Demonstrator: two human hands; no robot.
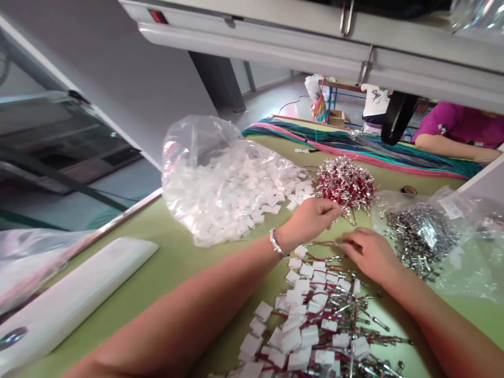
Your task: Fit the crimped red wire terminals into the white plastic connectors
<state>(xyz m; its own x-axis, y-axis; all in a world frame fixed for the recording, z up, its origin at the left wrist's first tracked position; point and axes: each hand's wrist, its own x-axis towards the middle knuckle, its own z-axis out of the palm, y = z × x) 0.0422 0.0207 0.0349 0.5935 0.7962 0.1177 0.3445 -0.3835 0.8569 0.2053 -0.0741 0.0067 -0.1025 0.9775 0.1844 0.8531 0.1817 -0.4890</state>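
Fingertips of the left hand [315, 216] were pressed together at the near side of a heap of red, silver-ended leads [344, 181], towards the far edge of the desk [183, 268]; whether they gripped a strand could not be told. The right hand [370, 254], just below, looked to be pinching the end of a single red lead [321, 243]. That lead lay at the far end of a spread of white-tagged leads [303, 315], which ran towards the near edge, white pieces mostly to the left and metal ends to the right.

Good handling here probably called for taking one strand at a time from the heap, since the ends seemed likely to snag, and for a light pinch close to the metal tip. Keeping both wrists raised would have spared the spread from being brushed out of line.

A clear bag [197, 139] of loose white pieces sat near the left edge, its contents spilling towards the heap. Small metal parts [421, 236] lay on plastic towards the right edge, and a wire bundle [354, 144] stretched along the far edge.
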